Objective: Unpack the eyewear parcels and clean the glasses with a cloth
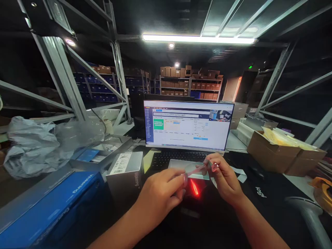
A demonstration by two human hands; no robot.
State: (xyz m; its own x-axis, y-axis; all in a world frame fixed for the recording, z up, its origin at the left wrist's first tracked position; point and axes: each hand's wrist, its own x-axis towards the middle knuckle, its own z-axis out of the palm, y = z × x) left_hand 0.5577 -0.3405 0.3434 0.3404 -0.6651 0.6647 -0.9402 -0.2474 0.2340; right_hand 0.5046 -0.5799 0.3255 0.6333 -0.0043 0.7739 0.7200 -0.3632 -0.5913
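Note:
Both my hands pinch a small clear plastic strip or packet (197, 170) just in front of the keyboard (178, 159). My left hand (159, 196) grips its left end with closed fingers. My right hand (224, 178) holds its right end between thumb and fingertips. A red scanner light (195, 188) glows on the dark desk right under the item. Behind the keyboard stands a monitor (188, 125) showing a software page with a green field.
A blue box (49, 204) and a small grey labelled box (127, 171) lie at the left, with crumpled plastic bags (33, 145) behind. Open cardboard boxes with papers (282, 148) stand at the right. A handheld scanner (308, 214) and a tape dispenser (324, 193) are at the far right.

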